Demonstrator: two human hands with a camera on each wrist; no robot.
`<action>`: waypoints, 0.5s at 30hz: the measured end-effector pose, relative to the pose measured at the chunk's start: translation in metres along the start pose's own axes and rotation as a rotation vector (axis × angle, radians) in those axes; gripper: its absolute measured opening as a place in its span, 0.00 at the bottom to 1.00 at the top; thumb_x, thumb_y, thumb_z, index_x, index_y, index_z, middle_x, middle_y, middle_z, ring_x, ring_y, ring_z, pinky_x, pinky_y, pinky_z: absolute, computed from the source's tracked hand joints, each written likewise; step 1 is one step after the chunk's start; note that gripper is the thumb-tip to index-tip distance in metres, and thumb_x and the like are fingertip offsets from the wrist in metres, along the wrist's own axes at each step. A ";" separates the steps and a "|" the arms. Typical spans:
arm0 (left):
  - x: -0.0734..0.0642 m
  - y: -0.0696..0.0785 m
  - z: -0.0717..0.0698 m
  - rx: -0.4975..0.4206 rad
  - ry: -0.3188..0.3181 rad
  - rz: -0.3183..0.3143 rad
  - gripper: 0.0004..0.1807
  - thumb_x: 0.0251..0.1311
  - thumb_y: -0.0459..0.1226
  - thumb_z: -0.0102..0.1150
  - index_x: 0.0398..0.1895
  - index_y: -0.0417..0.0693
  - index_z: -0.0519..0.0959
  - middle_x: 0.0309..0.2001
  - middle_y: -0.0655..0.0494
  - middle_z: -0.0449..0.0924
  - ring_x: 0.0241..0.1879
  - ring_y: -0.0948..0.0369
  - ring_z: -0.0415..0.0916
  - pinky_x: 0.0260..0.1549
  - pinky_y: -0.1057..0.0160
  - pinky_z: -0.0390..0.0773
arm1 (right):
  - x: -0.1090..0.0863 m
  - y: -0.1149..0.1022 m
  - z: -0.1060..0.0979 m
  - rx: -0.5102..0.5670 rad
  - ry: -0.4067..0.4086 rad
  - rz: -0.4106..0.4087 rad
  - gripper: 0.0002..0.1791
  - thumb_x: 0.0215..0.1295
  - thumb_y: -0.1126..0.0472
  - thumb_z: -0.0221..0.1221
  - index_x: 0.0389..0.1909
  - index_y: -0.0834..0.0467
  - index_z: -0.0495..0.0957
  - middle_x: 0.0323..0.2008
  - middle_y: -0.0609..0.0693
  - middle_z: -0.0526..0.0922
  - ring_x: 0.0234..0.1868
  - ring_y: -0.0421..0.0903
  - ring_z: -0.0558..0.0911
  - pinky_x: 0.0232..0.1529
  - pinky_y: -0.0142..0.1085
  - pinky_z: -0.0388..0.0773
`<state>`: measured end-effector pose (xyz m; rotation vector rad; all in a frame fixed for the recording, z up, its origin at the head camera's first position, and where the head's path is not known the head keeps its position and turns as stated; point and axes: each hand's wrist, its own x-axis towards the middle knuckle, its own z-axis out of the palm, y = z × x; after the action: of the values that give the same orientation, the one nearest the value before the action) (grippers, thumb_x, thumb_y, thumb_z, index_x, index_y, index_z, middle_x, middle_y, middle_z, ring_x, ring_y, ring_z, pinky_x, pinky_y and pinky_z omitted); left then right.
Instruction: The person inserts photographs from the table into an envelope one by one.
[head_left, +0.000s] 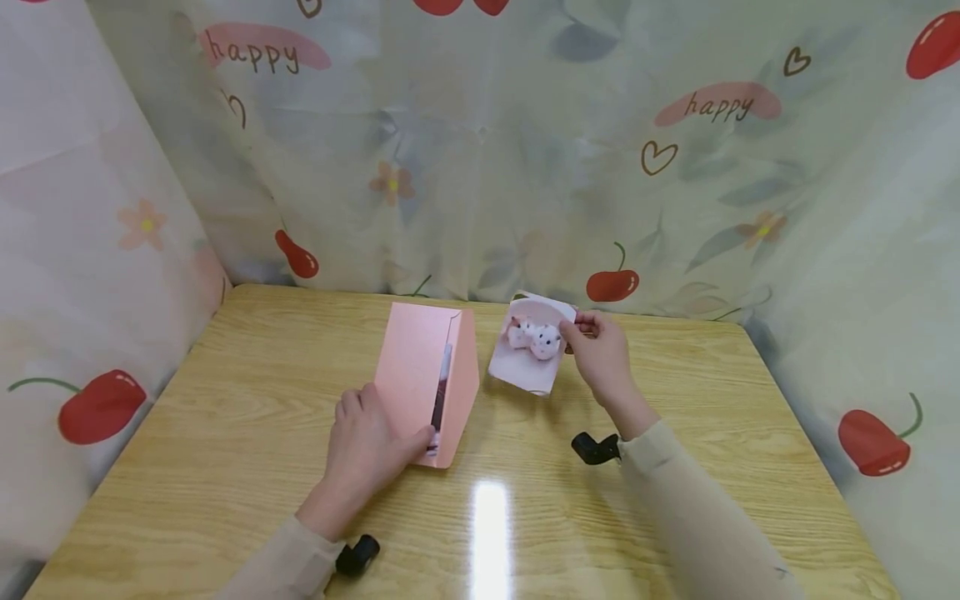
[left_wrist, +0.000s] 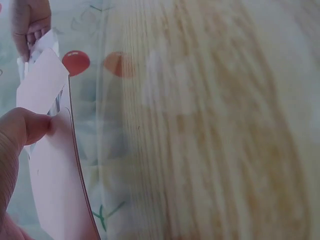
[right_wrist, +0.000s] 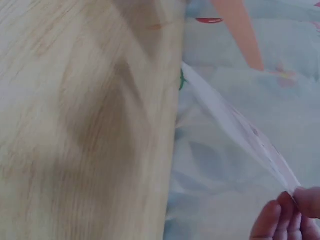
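My left hand [head_left: 369,442] grips a pink envelope [head_left: 408,350] by its lower part, the thumb at its opening. The envelope's flap stands away on the right, and a strip of printed pictures shows inside. In the left wrist view the thumb presses at the slit of the envelope [left_wrist: 57,165]. My right hand [head_left: 603,358] pinches the right edge of a few photo cards [head_left: 525,367], held just right of the envelope. The front card pictures two white, dark-spotted round shapes on pale pink. Edge-on in the right wrist view, the cards [right_wrist: 240,125] look thin.
A wooden table [head_left: 247,400] lies below, with a bright light reflection near its front. A patterned curtain [head_left: 480,167] with cherries and "happy" lettering hangs at the back and sides. Black wrist devices [head_left: 596,448] sit at both cuffs.
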<state>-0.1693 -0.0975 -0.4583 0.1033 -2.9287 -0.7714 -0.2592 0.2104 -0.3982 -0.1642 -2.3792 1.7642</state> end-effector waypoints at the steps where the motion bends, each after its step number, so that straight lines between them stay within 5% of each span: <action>1: 0.000 0.000 0.000 0.000 0.001 0.001 0.55 0.37 0.66 0.65 0.55 0.29 0.62 0.48 0.35 0.63 0.45 0.45 0.63 0.40 0.48 0.70 | 0.000 -0.002 -0.001 0.010 0.020 -0.012 0.18 0.67 0.58 0.59 0.51 0.65 0.72 0.42 0.57 0.75 0.37 0.48 0.79 0.41 0.39 0.80; 9: 0.002 -0.002 0.001 0.011 0.001 -0.007 0.55 0.37 0.66 0.65 0.55 0.30 0.62 0.48 0.35 0.63 0.45 0.45 0.63 0.40 0.48 0.70 | -0.002 -0.011 -0.003 0.138 0.173 -0.098 0.19 0.68 0.56 0.58 0.51 0.64 0.69 0.40 0.56 0.72 0.33 0.46 0.79 0.37 0.34 0.79; 15: 0.002 -0.003 0.002 0.027 0.000 -0.005 0.55 0.38 0.66 0.64 0.55 0.29 0.62 0.48 0.35 0.63 0.45 0.45 0.64 0.40 0.48 0.70 | -0.006 -0.015 0.007 0.205 0.176 -0.134 0.18 0.67 0.56 0.59 0.49 0.63 0.69 0.40 0.56 0.73 0.33 0.48 0.79 0.40 0.39 0.80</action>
<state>-0.1719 -0.0990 -0.4610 0.1133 -2.9408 -0.7336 -0.2546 0.1985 -0.3857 -0.1238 -2.0257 1.8335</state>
